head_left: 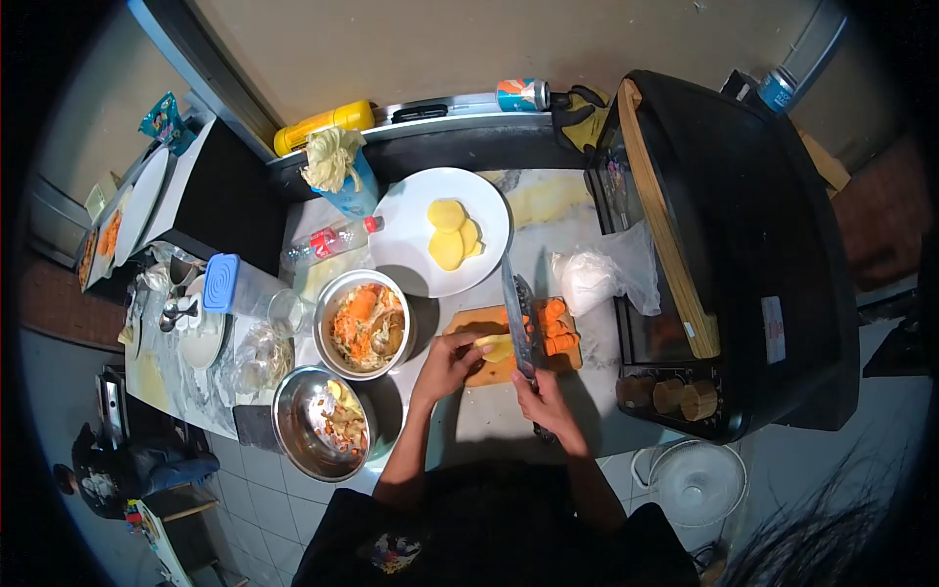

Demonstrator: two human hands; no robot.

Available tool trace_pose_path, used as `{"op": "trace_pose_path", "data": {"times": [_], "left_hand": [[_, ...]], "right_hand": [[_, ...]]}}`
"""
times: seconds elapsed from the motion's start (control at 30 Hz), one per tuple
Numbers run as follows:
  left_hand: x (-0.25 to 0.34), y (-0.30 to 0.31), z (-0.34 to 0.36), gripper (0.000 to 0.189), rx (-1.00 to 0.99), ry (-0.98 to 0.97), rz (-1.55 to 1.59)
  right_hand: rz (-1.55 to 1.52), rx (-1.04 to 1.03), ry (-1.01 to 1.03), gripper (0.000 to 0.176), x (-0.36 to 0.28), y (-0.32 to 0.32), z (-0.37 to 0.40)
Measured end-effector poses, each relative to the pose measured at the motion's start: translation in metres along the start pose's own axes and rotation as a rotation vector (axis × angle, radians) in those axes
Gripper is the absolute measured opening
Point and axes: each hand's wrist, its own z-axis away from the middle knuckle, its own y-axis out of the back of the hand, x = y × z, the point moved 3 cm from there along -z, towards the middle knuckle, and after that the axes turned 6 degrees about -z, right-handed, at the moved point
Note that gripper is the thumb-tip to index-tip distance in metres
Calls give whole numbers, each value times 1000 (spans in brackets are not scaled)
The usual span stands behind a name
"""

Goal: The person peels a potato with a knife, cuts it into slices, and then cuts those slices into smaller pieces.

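My left hand [452,364] is closed on a yellow piece of potato [497,347], its fingertips pressing it over the wooden cutting board [481,378]. My right hand [548,403] grips a large dark-bladed knife [519,318], which points away from me beside the potato. Chunks of orange carrot [558,338] lie on the board to the right of the blade. Behind the board, a big white plate [401,220] bears several yellow potato slices [447,245]. Part of the knife's handle is hidden by my right hand.
Left of the board stand a pot [328,293] of shredded food and a steel bowl [284,430] with peelings. A plastic bottle [328,243] lies near the plate. To the right are a bag of white powder [587,281] and a black oven [773,264]. A person [127,460] is at far left.
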Motion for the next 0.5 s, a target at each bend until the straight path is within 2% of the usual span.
{"op": "trace_pose_path", "data": {"times": [0.03, 0.1, 0.27, 0.33, 0.37, 0.43, 0.5], "left_hand": [[-2, 0, 2, 13, 0, -1, -1], [-6, 2, 4, 13, 46, 42, 263], [-1, 12, 11, 13, 55, -57, 179], [9, 10, 14, 18, 21, -46, 494], [4, 11, 15, 18, 21, -45, 495], [-5, 7, 19, 34, -144, 101, 868], [10, 2, 24, 37, -206, 116, 942]], "right_hand": [[0, 0, 2, 24, -4, 3, 2], [173, -52, 94, 24, -15, 8, 5], [327, -138, 133, 30, -48, 12, 15], [311, -138, 108, 31, -52, 10, 19], [294, -139, 86, 33, -54, 9, 20], [293, -154, 135, 33, -63, 4, 21], [291, -167, 186, 34, -73, -3, 22]]}}
